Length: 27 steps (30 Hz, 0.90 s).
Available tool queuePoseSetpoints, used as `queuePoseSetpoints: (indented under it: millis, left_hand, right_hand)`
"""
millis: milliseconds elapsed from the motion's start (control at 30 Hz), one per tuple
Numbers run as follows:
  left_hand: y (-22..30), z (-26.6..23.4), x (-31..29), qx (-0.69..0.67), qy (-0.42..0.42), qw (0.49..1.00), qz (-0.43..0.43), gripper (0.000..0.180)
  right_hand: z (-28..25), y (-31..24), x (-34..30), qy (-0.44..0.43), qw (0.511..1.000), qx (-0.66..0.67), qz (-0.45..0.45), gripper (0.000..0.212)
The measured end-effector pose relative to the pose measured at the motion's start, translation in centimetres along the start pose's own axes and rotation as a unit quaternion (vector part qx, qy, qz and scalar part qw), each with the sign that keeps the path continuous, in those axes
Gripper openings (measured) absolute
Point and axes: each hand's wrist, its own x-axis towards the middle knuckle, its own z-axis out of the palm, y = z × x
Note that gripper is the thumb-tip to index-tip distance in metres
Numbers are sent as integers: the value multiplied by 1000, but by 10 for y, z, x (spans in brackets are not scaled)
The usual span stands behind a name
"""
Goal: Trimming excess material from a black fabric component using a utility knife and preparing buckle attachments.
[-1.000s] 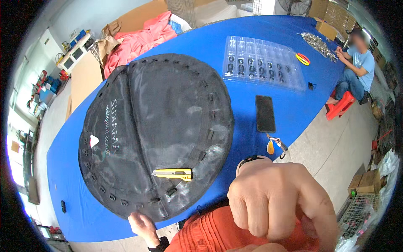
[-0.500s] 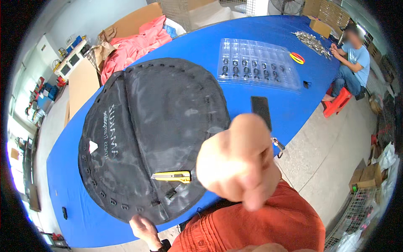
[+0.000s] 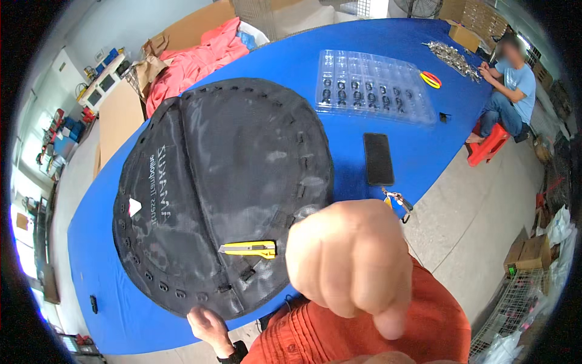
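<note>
A round black trampoline mat lies on the blue-covered table, with a seam across it and small dark fittings along its rim. My left hand is at its near edge, the fingers curled at the rim. Raised close in front, my right hand is closed in a fist; whatever it may hold is hidden. A yellow utility knife rests on the mat, left of this fist. Near the knife is a small dark strap piece. A white label shows at the mat's left side.
Beyond the right hand lie a black phone and keys. A clear compartment tray holds several dark parts. Yellow-red scissors and a pile of metal pieces lie farther off, where a person sits on a red stool.
My right hand has come lower, its fist now turned with the knuckles and back showing. My left hand has stayed at the mat's edge.
</note>
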Motion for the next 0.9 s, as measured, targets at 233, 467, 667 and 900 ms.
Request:
queuePoseSetpoints:
  millis: [233, 467, 667, 900]
  left_hand:
    - [-9, 4, -1, 2, 1, 1000, -1, 13]
    - [-8, -1, -4, 17, -5, 1000, -18, 12]
    - [-12, -6, -8, 27, -3, 999, -24, 11]
    - [7, -3, 3, 12, -24, 998, -56, 12]
  right_hand:
    - [12, -7, 5, 12, 998, 34, -54, 18]
    - [13, -3, 7, 18, 998, 37, -38, 8]
    - [10, -10, 18, 9, 999, 12, -33, 6]
    - [17, 9, 10, -1, 996, 30, -82, 10]
